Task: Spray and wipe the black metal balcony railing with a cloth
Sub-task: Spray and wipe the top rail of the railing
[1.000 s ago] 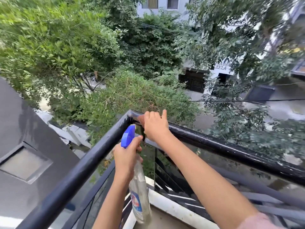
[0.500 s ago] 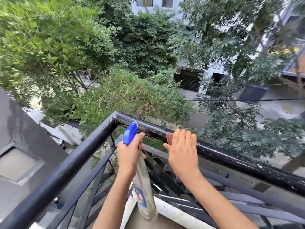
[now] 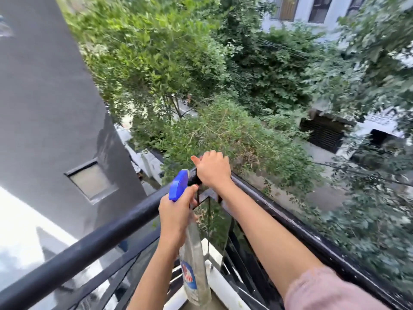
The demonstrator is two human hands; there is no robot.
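Observation:
The black metal railing (image 3: 89, 245) runs up from the lower left to a corner, then down to the right. My right hand (image 3: 212, 171) sits on that corner with its fingers curled over the top rail. The cloth is hidden beneath the palm. My left hand (image 3: 176, 218) grips the neck of a clear spray bottle (image 3: 193, 253) just inside the corner. The bottle hangs upright, and its blue spray head (image 3: 178, 184) is level with the rail, right beside my right hand.
A dark grey wall (image 3: 44, 108) with a small recessed window (image 3: 91, 180) rises to the left. Dense green trees (image 3: 178, 63) fill the drop beyond the rail. Slanted lower bars (image 3: 237, 249) and a white ledge (image 3: 223, 285) lie below the top rail.
My right hand slid left along the rail, from the right section back to the corner. The view swung left and shows more grey wall. The left hand keeps the bottle near the corner.

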